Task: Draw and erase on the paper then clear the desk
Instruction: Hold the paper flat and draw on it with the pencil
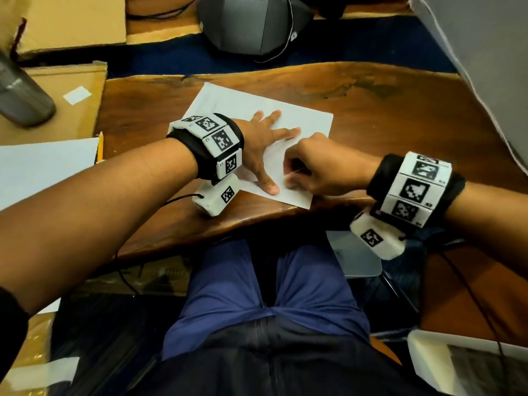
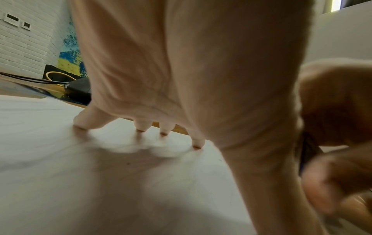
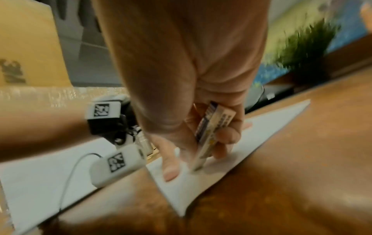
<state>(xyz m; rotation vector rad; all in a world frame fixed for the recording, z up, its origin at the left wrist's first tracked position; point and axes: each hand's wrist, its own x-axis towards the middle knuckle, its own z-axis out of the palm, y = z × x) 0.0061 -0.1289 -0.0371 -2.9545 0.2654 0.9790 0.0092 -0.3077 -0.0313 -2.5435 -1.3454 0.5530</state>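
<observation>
A white sheet of paper (image 1: 300,118) lies on the wooden desk (image 1: 400,130). My left hand (image 1: 265,141) lies flat on it with fingers spread, and the left wrist view shows the fingertips (image 2: 141,127) pressing the sheet (image 2: 60,159). My right hand (image 1: 317,170) is curled near the sheet's near edge and blurred. The right wrist view shows it pinching a white eraser in a printed sleeve (image 3: 211,132), whose lower end touches the paper (image 3: 261,127). A yellow pencil (image 1: 100,147) lies at the desk's left edge, apart from both hands.
A second white sheet (image 1: 43,167) and cardboard (image 1: 57,90) lie to the left, with a dark bottle (image 1: 20,92) on the cardboard. A black device with cables (image 1: 257,27) sits behind the desk. Grey fabric (image 1: 485,67) hangs at the right. My lap is below the desk edge.
</observation>
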